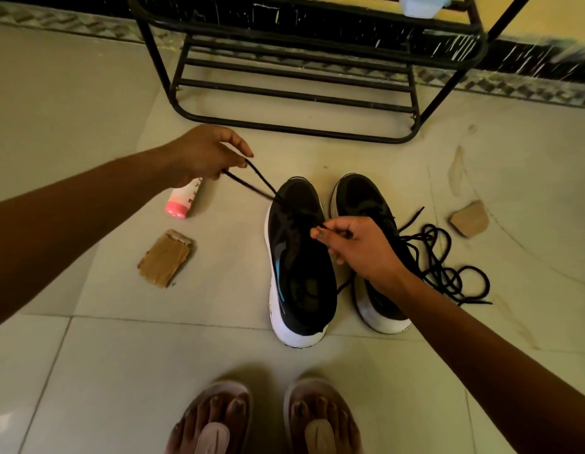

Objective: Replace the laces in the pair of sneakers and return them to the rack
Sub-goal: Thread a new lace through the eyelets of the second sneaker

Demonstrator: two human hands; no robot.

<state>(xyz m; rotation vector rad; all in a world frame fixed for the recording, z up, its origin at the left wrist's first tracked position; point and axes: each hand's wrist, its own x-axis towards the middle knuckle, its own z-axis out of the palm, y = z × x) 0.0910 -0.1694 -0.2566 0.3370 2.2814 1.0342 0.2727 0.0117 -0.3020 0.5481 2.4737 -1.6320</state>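
L hand (202,155) pinches lace (252,178) taut | R hand (356,247) pinches lace end; over left sneaker (297,263)

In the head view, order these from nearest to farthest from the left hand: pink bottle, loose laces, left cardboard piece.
1. pink bottle, beside the left hand.
2. left cardboard piece, nearer the person.
3. loose laces, far to the right.
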